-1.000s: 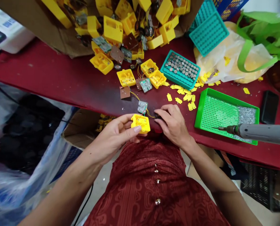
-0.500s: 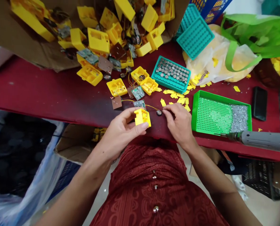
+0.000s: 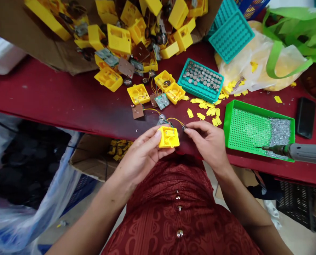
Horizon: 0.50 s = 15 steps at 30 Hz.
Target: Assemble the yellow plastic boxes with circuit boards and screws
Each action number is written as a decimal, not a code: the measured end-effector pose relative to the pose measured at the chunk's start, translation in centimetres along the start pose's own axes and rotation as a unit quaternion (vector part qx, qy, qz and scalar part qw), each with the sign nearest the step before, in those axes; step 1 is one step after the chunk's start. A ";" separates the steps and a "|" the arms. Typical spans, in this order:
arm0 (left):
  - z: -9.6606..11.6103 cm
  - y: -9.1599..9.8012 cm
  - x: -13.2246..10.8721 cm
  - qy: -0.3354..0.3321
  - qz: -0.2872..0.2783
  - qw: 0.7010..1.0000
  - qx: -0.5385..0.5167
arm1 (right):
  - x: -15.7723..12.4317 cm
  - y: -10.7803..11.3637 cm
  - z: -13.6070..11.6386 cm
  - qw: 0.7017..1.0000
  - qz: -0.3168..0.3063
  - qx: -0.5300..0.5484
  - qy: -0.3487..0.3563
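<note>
My left hand is closed on a small yellow plastic case, its hollow side with round and square compartments facing up. Between thumb and fingertips, my right hand pinches a small round black speaker. Yellow wires run from the speaker to a circuit board behind the case, partly hidden by it. Another wire leads on to a brown square board on the table. Just beyond lie more open yellow cases with wires and a green circuit board.
A teal tray of button cells stands behind loose yellow tabs. To the right are a green basket of screws, an electric screwdriver reaching over it, and a black phone. A cardboard box full of yellow cases fills the back left.
My right hand has taken hold of the speaker and lifted it off the table. My left hand has turned the yellow case so its hollow side faces up. The view has shifted slightly.
</note>
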<state>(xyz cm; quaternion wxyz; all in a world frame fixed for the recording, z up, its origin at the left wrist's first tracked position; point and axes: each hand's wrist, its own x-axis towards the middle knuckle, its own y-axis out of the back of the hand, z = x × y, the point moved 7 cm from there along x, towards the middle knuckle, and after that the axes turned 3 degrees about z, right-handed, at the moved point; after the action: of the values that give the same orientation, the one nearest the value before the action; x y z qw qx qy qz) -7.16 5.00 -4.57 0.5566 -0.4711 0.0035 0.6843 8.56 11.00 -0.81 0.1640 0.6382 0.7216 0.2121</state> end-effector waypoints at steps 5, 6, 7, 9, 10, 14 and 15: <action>-0.1 -0.7 -0.3 -0.023 -0.026 0.999 -0.013 | -2.2 -0.3 -2.5 0.996 -0.038 0.055 0.063; -0.2 -0.8 -0.4 -0.028 -0.032 0.999 -0.014 | -2.5 -0.3 -2.9 0.995 -0.033 0.029 0.089; -0.2 -1.0 -0.5 -0.031 -0.038 0.999 -0.015 | -2.7 -0.4 -3.1 0.993 -0.026 0.006 0.112; -0.3 -1.1 -0.7 -0.038 -0.044 0.998 -0.017 | -2.9 -0.5 -3.3 0.989 -0.015 -0.022 0.144; -0.3 -1.2 -0.7 -0.042 -0.044 0.998 -0.015 | -3.0 -0.6 -3.3 0.988 -0.012 -0.027 0.153; -0.3 -1.0 -0.9 -0.059 -0.035 0.997 0.019 | -3.2 -0.6 -3.5 0.984 -0.005 -0.040 0.172; -0.3 -1.0 -0.9 -0.061 -0.033 0.997 0.028 | -3.3 -0.5 -3.5 0.983 -0.005 -0.044 0.176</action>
<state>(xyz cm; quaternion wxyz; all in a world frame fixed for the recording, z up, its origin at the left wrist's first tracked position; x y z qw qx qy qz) -6.25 4.54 -3.64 0.5910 -0.4129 -0.0267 0.6925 6.75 7.32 1.81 0.0635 0.5790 0.7325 0.3523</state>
